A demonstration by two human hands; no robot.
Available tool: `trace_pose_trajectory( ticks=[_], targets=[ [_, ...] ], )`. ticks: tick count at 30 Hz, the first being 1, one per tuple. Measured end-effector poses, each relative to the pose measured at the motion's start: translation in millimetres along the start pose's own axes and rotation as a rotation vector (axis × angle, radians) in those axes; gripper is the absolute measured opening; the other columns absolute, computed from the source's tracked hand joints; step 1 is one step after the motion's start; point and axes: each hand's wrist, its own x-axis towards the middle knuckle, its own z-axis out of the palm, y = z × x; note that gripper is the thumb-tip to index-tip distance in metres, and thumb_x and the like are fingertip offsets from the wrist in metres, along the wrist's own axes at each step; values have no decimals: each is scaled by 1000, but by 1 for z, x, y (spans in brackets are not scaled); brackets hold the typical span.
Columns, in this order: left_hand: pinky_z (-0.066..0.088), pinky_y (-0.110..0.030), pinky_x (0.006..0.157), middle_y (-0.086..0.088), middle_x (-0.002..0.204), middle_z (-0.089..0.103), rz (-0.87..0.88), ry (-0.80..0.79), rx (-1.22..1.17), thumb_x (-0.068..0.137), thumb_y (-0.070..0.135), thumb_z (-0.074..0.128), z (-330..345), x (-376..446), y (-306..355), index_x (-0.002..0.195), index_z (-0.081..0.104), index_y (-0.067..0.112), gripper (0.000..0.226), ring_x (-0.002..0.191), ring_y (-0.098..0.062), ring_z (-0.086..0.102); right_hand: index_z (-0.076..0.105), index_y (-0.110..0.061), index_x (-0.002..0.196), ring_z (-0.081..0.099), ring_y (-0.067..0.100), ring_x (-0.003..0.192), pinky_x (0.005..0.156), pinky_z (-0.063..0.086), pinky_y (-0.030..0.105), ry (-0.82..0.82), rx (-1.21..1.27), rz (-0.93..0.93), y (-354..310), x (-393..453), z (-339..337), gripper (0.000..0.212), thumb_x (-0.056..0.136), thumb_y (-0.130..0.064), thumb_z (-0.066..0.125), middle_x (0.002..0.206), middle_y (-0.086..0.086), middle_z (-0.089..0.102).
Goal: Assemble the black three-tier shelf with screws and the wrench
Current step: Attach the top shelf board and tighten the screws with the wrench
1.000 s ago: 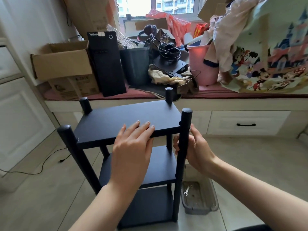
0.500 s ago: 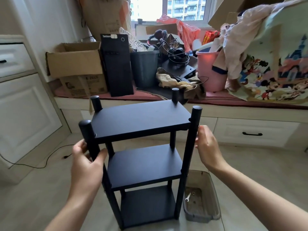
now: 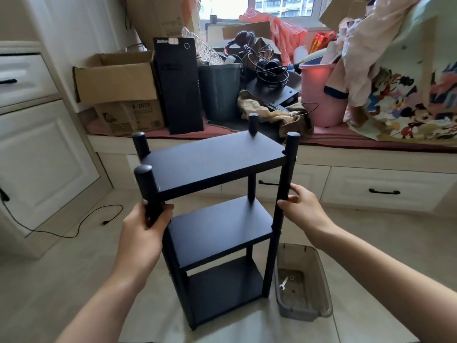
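– Black shelf (image 3: pixel 212 162) all over, with black posts?
– Yes. Grey tray (image 3: pixel 319 276) beside, silver wrench (image 3: pixel 283 285) inside.
– Behind?
– Brown cardboard box (image 3: pixel 116 82), black computer tower (image 3: pixel 179 85), pink bucket (image 3: pixel 319 92), cloth (image 3: pixel 408 95) with bright cartoon mice, white drawers (image 3: pixel 385 189) with black handles.

on the black computer tower (image 3: pixel 178 85) ahead of me i read a partly covered "think…" at its top. the lower cardboard box (image 3: pixel 128 117) shows "2019"; its smaller print is too blurred for me.
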Motion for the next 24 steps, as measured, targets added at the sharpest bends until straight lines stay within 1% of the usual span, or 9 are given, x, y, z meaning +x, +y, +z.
trace_pose_trajectory(
  ticks=[2,4,6,10,12,14,16,20,24],
  targets=[
    [51,-29,79,17,88,73,-3,-42,-4,95,9,66,9,-4,3,93,66,23,14,82,-4,69,43,-24,144,57,16,113,89,49,31,-4,57,-23,3,17,1,56,92,-6,57,120,-6,60],
    [50,-24,81,21,91,73,6,-91,-3,95,6,65,21,-7,8,95,64,24,18,84,3,68,38,-21,148,53,15,118,100,47,36,5,115,-27,3,35,2,62,92,-2,56,124,-5,55],
    [50,-25,84,22,91,73,4,-130,0,94,6,67,37,-9,12,97,64,25,20,87,4,68,38,-18,148,57,14,109,104,46,40,22,221,2,3,51,1,62,92,2,56,122,-1,57],
    [52,-31,90,16,87,75,14,-163,-3,90,8,73,72,-15,21,94,65,28,21,91,-4,70,38,-16,149,58,4,93,98,47,35,16,329,65,14,72,-7,61,93,3,56,114,-11,57],
    [52,-28,83,19,84,73,39,-178,6,89,12,75,89,-20,24,91,65,29,20,86,-1,69,38,-10,147,59,8,96,97,48,35,11,315,137,27,75,-10,58,94,-1,57,114,-6,58],
    [50,-19,73,24,83,71,65,-190,22,88,17,77,101,-25,26,88,64,33,20,81,3,68,38,-6,147,55,22,117,103,45,41,-42,256,236,43,73,-13,56,95,-8,60,129,4,56],
    [51,-20,72,25,82,71,79,-202,25,87,22,78,110,-28,28,86,64,35,19,81,3,68,43,-5,143,49,32,128,103,45,45,-117,212,311,54,71,-17,53,96,-16,62,138,12,52],
    [55,-28,80,26,84,70,105,-235,16,86,25,78,121,-30,32,86,63,36,18,82,2,68,54,-2,126,60,39,113,89,54,47,-205,290,388,58,69,-16,33,98,-18,60,129,18,56],
    [50,-10,72,28,86,68,120,-299,0,86,24,78,131,-33,35,86,61,38,22,84,6,66,57,-3,119,63,34,105,94,53,47,-332,204,410,68,62,-3,24,98,-16,59,116,15,59]
  ],
)
